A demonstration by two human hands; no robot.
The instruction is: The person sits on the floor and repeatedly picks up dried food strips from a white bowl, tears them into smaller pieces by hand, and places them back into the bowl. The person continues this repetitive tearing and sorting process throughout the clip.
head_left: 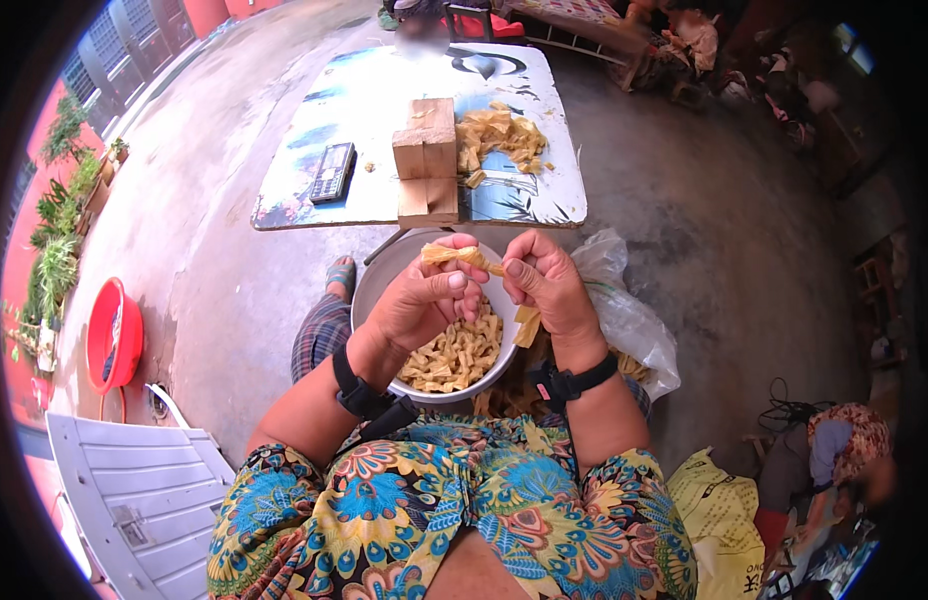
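Both hands are raised over a metal basin [368,282], pinching one yellow strip [448,256] that looks like tofu skin. My left hand [421,298] has its bunched end between thumb and fingers. The thumb and forefinger of my right hand [556,287] grip the other side, where the strip is twisted narrow. A flat yellow length [527,326] hangs below the right hand. Inside the basin lies a heap of small knotted yellow pieces [452,352]. More yellow material shows between my lap and the basin, partly hidden.
Ahead stands a low painted table [374,100] bearing stacked wooden blocks [425,155], a dark keypad device [332,172] and loose yellow strips [504,138]. A clear plastic bag [629,325] lies right of the basin. Left are a red tub [115,335] and white panel [144,500]; another person sits far right.
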